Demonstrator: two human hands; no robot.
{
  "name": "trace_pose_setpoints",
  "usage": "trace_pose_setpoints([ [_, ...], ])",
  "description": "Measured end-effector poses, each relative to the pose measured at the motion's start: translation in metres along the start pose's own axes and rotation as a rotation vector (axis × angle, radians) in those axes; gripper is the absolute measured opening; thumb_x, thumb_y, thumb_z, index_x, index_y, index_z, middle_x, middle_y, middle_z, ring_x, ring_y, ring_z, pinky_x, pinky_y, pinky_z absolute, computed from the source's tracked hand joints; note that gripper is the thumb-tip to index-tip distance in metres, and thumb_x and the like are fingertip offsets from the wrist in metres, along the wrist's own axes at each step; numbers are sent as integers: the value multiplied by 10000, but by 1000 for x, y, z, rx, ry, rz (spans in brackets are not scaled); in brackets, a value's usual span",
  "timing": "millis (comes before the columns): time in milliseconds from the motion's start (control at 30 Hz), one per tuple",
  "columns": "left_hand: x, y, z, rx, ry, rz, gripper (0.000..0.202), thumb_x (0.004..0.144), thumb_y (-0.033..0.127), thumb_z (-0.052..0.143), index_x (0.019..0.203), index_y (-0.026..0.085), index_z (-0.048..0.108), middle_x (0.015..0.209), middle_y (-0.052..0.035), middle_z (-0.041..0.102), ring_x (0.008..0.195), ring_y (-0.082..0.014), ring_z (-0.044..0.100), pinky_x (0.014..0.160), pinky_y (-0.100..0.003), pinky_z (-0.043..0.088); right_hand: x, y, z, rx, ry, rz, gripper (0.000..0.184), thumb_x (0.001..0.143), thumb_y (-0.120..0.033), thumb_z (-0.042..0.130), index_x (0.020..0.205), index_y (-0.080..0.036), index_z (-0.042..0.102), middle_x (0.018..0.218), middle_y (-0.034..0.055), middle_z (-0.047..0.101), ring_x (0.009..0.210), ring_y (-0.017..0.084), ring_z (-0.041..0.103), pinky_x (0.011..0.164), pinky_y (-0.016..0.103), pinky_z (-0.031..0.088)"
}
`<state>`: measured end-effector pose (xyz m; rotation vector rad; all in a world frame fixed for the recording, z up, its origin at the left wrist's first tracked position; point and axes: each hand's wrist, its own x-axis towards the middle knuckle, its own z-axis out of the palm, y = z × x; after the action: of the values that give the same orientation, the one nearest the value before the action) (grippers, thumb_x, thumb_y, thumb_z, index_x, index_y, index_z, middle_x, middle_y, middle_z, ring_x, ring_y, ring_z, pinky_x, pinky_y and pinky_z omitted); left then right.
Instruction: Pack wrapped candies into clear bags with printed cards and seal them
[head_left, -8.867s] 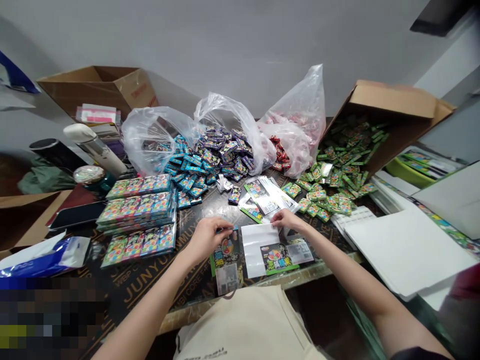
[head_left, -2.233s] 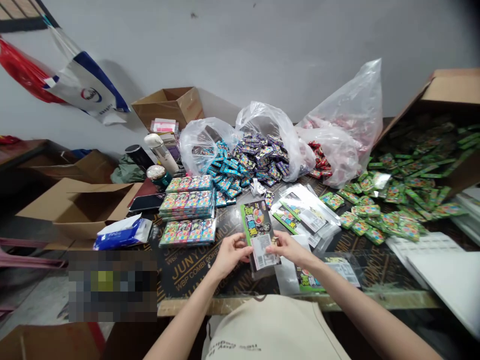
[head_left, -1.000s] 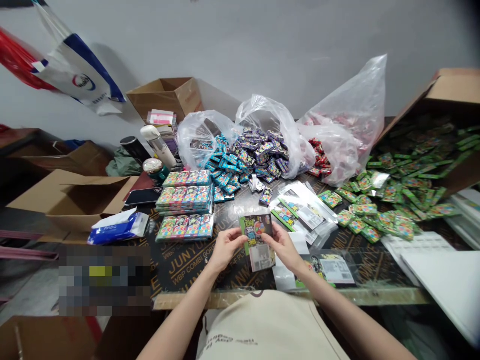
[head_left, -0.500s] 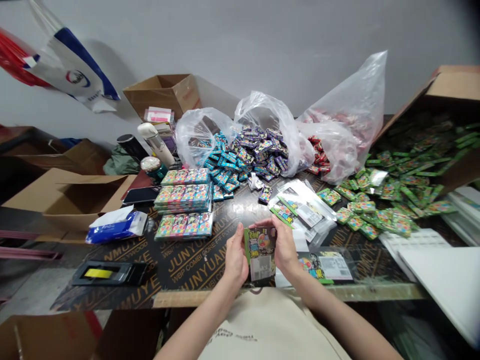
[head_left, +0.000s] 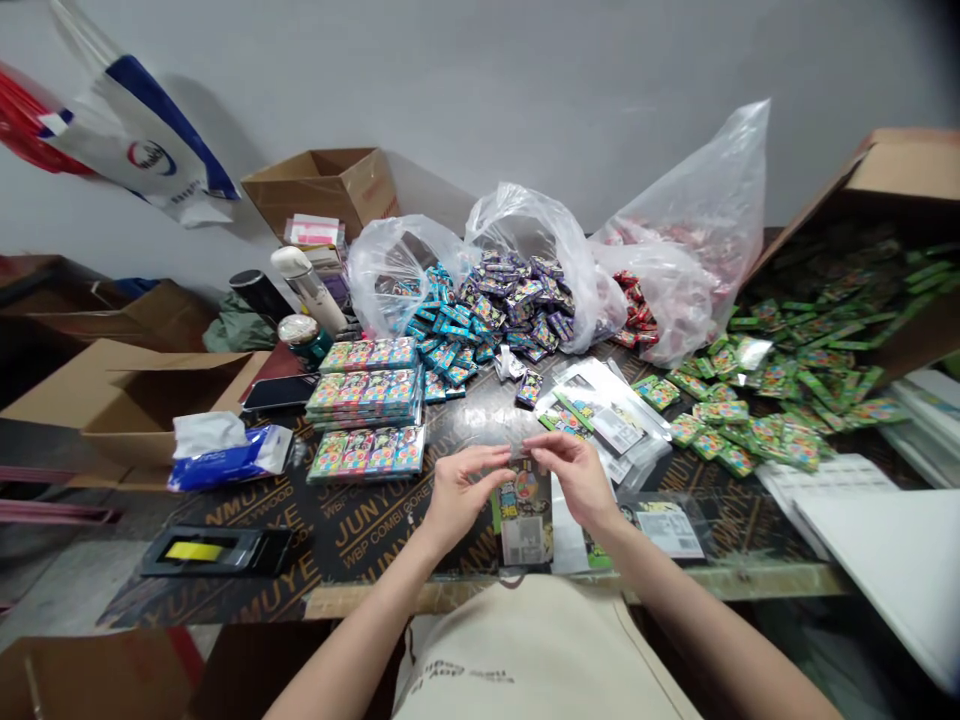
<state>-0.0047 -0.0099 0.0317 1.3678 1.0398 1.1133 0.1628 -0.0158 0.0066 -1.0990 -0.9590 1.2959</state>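
A clear plastic packet (head_left: 525, 515) with a green-edged printed card or small boxes inside stands in front of me at the table's front edge. At its upper left edge my left hand (head_left: 461, 495) pinches the clear film between thumb and fingers. My right hand (head_left: 576, 478) grips the same top edge from the right, its fingertips close to the left ones. To the right lies another printed packet (head_left: 667, 528), partly behind my right forearm. Beyond my right hand is a loose pile of clear sleeves with printed cards (head_left: 619, 425).
Stacked finished-looking packs (head_left: 367, 452) stand at left. Behind are plastic bags spilling blue small boxes (head_left: 450, 335), purple ones (head_left: 517, 300) and red ones (head_left: 636, 312). Green boxes (head_left: 780, 435) spill from a carton (head_left: 900, 165) at right. A wipes pack (head_left: 232, 455) and black tape dispenser (head_left: 217, 550) lie left.
Both hands have moved from the packet's sides to its top edge, fingers now pinching the clear film there. The packet has come slightly lower, toward the table's front edge.
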Motion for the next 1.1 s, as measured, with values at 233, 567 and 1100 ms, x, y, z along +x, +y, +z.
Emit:
trace_pose_setpoints([
  [233, 11, -2, -11, 82, -16, -128, 215, 573, 276, 748, 744, 151, 714, 751, -81, 711, 692, -218, 651, 677, -319, 513, -6, -14, -8, -303, -98, -118, 207, 714, -339, 642, 871, -220, 708, 879, 38, 705, 813, 213, 635, 750, 367, 502],
  [567, 18, 7, -9, 272, -159, 39, 76, 667, 206, 640, 667, 160, 701, 671, -62, 675, 644, -187, 619, 619, -277, 473, 5, -23, -11, -353, -210, -57, 165, 703, -321, 648, 748, -168, 691, 666, 15, 679, 576, 140, 595, 547, 258, 467],
  [1100, 11, -11, -25, 273, -5, 131, 70, 702, 224, 636, 678, 195, 696, 800, -67, 690, 750, -199, 631, 705, -306, 489, -42, 38, -27, -432, -207, -100, 687, 721, -276, 646, 1332, -289, 333, 1281, 80, 486, 1054, 226, 541, 887, 395, 451],
])
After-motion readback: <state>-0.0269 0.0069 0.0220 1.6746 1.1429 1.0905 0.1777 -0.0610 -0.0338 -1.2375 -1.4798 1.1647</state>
